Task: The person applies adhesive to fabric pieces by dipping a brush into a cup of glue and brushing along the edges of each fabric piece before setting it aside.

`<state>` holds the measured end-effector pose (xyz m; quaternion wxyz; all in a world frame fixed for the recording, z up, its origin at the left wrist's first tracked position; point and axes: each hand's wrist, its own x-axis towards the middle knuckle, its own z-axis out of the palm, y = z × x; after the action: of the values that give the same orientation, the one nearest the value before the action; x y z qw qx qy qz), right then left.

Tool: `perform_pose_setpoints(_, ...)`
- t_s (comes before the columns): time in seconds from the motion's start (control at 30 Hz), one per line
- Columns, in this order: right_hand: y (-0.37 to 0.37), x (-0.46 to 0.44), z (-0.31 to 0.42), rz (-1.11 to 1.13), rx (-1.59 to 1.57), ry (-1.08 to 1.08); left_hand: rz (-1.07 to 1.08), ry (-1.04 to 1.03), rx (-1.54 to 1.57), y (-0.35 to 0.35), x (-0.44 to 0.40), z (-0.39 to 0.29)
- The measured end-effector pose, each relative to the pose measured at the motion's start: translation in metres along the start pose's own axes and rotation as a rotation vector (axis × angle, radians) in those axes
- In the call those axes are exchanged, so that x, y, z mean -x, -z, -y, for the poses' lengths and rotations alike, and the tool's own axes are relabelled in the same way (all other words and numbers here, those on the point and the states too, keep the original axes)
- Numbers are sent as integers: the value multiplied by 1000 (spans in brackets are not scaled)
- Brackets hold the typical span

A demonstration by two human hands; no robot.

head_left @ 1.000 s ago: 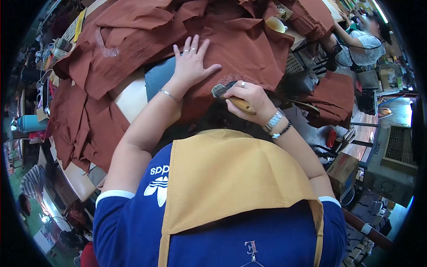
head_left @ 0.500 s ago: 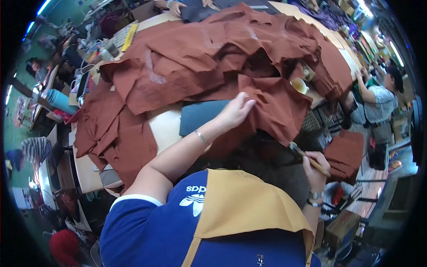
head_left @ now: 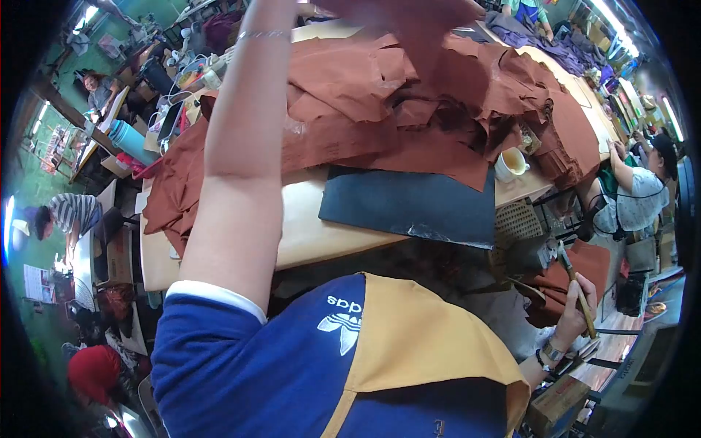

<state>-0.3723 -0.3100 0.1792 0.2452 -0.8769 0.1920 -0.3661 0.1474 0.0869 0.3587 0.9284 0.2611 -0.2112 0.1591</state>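
My left arm reaches up across the view, and the hand is cut off by the top edge. Near that edge, a blurred rust-brown fabric piece point(head_left: 438, 36) hangs lifted above the pile. My right hand point(head_left: 575, 310), low at the right, is closed round the wooden handle of a brush point(head_left: 580, 296), its head pointing up and away from me. Under the pile's near edge, a dark flat board point(head_left: 409, 204) lies on the table point(head_left: 303, 212), its lower side marked with whitish smears. Rust-brown fabric pieces point(head_left: 328, 84) are heaped across the table behind it.
A cream mug point(head_left: 510, 165) stands right of the board. Beside the table is a perforated crate point(head_left: 520, 220); more rust-brown fabric point(head_left: 584, 263) lies near my right hand. A co-worker point(head_left: 635, 182) is at the right, others at the left. A cardboard box point(head_left: 558, 405) sits low right.
My left hand has swung up and out of view, and the fabric piece has come off the board, uncovering it. My right hand has moved right and down with the brush.
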Motion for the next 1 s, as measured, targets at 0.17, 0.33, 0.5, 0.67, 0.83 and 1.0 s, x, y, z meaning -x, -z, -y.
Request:
perform_pose_setpoints(0.17,-17,-11,10,90,-138,-69,-406,-343,-522,123,31,49)
perform_pose_setpoints(0.33,-49,-32,-6,174,-183,34,-610,-129,-1025,227,128,93)
perform_pose_setpoints(0.5,-76,-52,-4,303,-80,63,-491,162,-1094,262,192,67)
perform_pose_setpoints(0.67,-103,-69,-6,362,-132,115,-100,-62,-1485,272,263,-1)
perform_pose_setpoints(0.83,-117,-79,13,387,-190,100,-174,339,-2577,329,307,-118)
perform_pose_setpoints(1.0,-135,-87,21,418,-183,208,-92,79,-2584,348,337,-154)
